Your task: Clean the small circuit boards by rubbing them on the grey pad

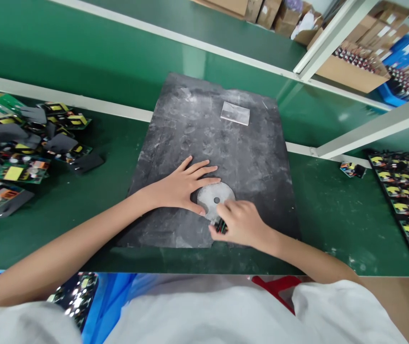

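Observation:
A grey round disc (pixel 209 193) with a small centre hole lies on the dark mat (pixel 204 143). My left hand (pixel 185 186) rests on the mat with its fingers spread, thumb and forefinger at the disc's left edge. At the disc's near right side, my right hand (pixel 242 220) is closed around a small circuit board (pixel 220 225), mostly hidden by the fingers. Only a dark and green bit of that board shows at the disc's near edge. Whether the board touches the disc, I cannot tell.
A flat grey block (pixel 235 113) lies toward the mat's far end. Circuit boards (pixel 14 167) are heaped at left. One small board (pixel 352 169) sits at right, beside a dark tray (pixel 387 196) of boards. Behind stands a white frame post (pixel 376 126); boxes (pixel 355 71) are beyond.

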`<state>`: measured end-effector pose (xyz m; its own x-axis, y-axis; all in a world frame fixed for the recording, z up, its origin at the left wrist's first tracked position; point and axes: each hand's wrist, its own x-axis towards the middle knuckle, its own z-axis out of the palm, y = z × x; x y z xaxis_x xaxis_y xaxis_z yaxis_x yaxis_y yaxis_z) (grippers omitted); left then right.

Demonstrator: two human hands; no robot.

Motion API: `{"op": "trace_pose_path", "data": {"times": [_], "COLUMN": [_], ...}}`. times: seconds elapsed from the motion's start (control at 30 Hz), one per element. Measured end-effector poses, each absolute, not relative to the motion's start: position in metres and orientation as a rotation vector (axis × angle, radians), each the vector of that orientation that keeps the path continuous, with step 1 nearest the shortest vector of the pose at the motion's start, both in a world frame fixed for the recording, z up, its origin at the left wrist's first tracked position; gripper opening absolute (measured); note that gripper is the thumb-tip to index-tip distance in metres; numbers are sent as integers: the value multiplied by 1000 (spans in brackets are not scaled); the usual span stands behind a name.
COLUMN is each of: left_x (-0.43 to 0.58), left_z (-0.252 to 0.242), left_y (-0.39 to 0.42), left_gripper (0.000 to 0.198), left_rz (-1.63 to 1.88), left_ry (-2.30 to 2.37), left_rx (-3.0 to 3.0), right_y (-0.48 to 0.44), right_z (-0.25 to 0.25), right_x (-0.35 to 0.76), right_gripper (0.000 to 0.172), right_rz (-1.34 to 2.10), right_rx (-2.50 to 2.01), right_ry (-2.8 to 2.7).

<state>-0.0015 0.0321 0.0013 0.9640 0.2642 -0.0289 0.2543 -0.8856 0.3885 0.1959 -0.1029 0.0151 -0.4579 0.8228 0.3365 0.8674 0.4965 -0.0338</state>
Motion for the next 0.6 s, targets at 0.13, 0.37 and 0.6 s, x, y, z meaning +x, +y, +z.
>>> {"op": "trace_pose_path", "data": {"times": [0.13,0.37,0.6], "left_x": [-1,-1,-1], "left_z": [4,6,5], "left_y": [32,31,31], "left_gripper": [88,88,89], "left_rz": [27,-3,24], "left_ry": [386,397,396], "left_rx": [2715,2706,2701], "right_y": [-94,-101,-93], "right_z": [14,15,14], "right_x": [204,197,203], "right_gripper": [25,22,25], "right_rz": [-312,-233,-241], "right_rx": [-1608,-1396,-1508], "right_ry": [-2316,-2433,-2384]}}
